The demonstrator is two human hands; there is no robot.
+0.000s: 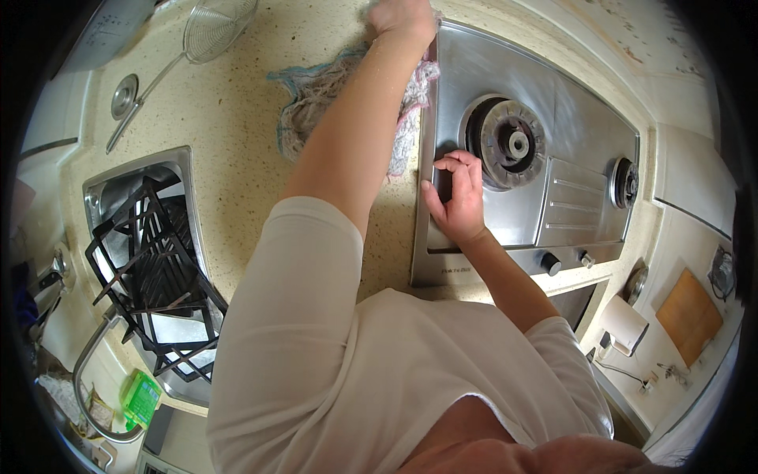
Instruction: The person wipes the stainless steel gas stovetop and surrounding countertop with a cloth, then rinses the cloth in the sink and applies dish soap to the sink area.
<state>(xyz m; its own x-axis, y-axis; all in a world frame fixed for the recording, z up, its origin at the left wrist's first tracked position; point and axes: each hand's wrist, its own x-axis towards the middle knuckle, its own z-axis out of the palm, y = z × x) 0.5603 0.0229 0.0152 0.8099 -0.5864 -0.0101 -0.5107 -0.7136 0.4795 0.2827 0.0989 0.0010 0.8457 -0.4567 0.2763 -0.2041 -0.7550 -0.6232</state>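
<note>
My left hand (404,16) is at the top edge of the view, partly cut off, by the back left corner of a stainless steel gas cooktop (568,142). It is curled, with a bit of grey knit cloth showing at its right side. Under and beside my left forearm lie crumpled grey-white cloths, one with blue edging (314,98) and one with pink edging (414,101). My right hand (457,201) rests on the cooktop's left side, fingers bent and thumb apart, with nothing in it. Just beyond its fingertips is a large uncovered burner (512,142).
Black pan supports (160,255) are stacked in the steel sink (192,178) at left. A wire skimmer (216,29) lies beside a sink plug (124,96). Knobs (551,263) line the cooktop's front. A smaller burner (625,182) sits at right. A green packet (141,398) is near the faucet (80,367).
</note>
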